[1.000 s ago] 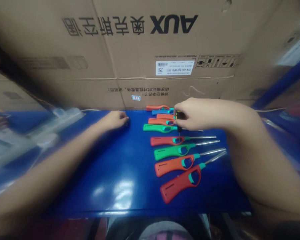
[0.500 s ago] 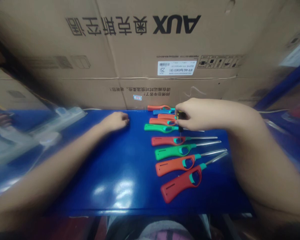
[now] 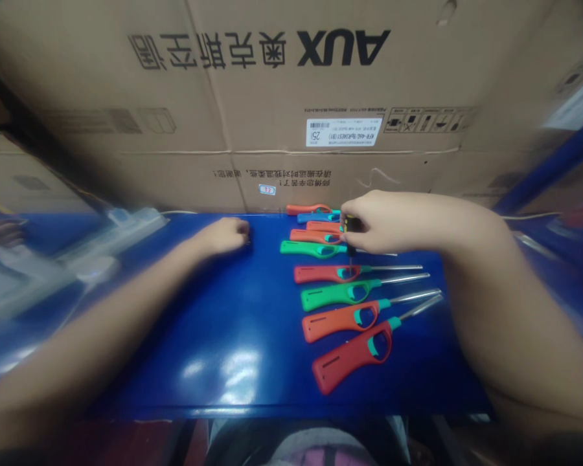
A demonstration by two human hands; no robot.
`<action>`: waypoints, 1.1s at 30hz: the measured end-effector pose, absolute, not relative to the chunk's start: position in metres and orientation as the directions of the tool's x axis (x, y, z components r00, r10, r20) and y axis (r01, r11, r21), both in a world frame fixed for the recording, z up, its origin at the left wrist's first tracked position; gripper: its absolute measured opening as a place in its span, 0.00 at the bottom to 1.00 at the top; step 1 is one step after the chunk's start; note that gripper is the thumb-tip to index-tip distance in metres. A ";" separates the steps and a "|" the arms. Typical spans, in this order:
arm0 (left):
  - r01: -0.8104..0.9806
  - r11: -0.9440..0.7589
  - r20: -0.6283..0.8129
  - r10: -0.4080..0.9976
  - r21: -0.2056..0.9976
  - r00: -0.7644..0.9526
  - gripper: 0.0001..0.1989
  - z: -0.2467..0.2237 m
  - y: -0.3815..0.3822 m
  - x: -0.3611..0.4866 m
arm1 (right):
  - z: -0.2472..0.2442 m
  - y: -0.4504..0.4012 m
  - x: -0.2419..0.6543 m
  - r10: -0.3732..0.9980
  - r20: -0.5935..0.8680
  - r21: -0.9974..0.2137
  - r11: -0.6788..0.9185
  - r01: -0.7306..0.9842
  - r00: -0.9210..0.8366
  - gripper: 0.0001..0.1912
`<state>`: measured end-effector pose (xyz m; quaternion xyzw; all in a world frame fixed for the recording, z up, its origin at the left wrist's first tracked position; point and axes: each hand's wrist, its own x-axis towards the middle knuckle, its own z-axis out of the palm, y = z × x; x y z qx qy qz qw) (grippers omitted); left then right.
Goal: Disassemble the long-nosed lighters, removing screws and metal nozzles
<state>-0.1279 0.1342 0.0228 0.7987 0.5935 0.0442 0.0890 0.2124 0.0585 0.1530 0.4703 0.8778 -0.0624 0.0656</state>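
Note:
My right hand (image 3: 383, 221) is closed round the black and yellow handle of a screwdriver (image 3: 352, 224). Its thin shaft points down at the trigger opening of a red long-nosed lighter (image 3: 315, 274); contact there cannot be made out. Nearer to me lie a green lighter (image 3: 326, 297), an orange lighter (image 3: 330, 323) and a larger-looking red lighter (image 3: 342, 367). Beyond, a green lighter (image 3: 301, 248), a blue lighter (image 3: 311, 218) and several orange ones are partly covered by my hand. My left hand (image 3: 226, 235) rests on the table, fingers curled; their inside is hidden.
A big cardboard box (image 3: 252, 129) with upside-down print walls off the back of the blue table (image 3: 199, 323). On the left are a white power strip (image 3: 136, 226), a plugged-in white adapter (image 3: 97, 268) and another person's blurred hand (image 3: 2, 233). A blue post (image 3: 554, 162) slants at right.
My right hand and the screwdriver stay in place over the red lighter. My left hand has barely shifted, its fingers curling slightly downward.

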 end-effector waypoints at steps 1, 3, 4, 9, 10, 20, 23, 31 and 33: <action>0.939 -0.281 -0.036 0.955 0.197 0.293 0.08 0.023 0.134 -0.128 | 0.153 0.058 0.212 0.817 -0.174 -0.048 0.550 0.834 -0.549 0.17; 0.938 -0.281 -0.035 0.955 0.203 0.294 0.09 0.023 0.134 -0.128 | 0.153 0.058 0.212 0.818 -0.173 -0.047 0.550 0.834 -0.549 0.17; 0.938 -0.280 -0.034 0.956 0.205 0.293 0.09 0.023 0.134 -0.128 | 0.153 0.058 0.212 0.818 -0.171 -0.048 0.550 0.834 -0.549 0.17; 0.941 -0.264 -0.026 0.961 0.210 0.275 0.10 0.024 0.131 -0.126 | 0.152 0.058 0.212 0.819 -0.175 -0.056 0.545 0.836 -0.546 0.17; 0.942 -0.260 -0.025 0.962 0.211 0.272 0.10 0.024 0.131 -0.125 | 0.152 0.059 0.212 0.820 -0.178 -0.056 0.544 0.837 -0.544 0.17; 0.935 -0.263 -0.027 0.961 0.238 0.277 0.12 0.024 0.131 -0.127 | 0.152 0.060 0.212 0.819 -0.175 -0.039 0.548 0.835 -0.546 0.17; 0.935 -0.261 -0.029 0.961 0.239 0.276 0.13 0.025 0.130 -0.126 | 0.152 0.060 0.212 0.819 -0.174 -0.044 0.548 0.835 -0.547 0.17; 0.935 -0.259 -0.036 0.961 0.242 0.275 0.13 0.025 0.129 -0.126 | 0.152 0.060 0.211 0.824 -0.180 -0.038 0.539 0.841 -0.537 0.17; 0.931 -0.266 -0.040 0.958 0.248 0.285 0.13 0.025 0.130 -0.127 | 0.151 0.061 0.211 0.827 -0.175 -0.036 0.537 0.843 -0.534 0.17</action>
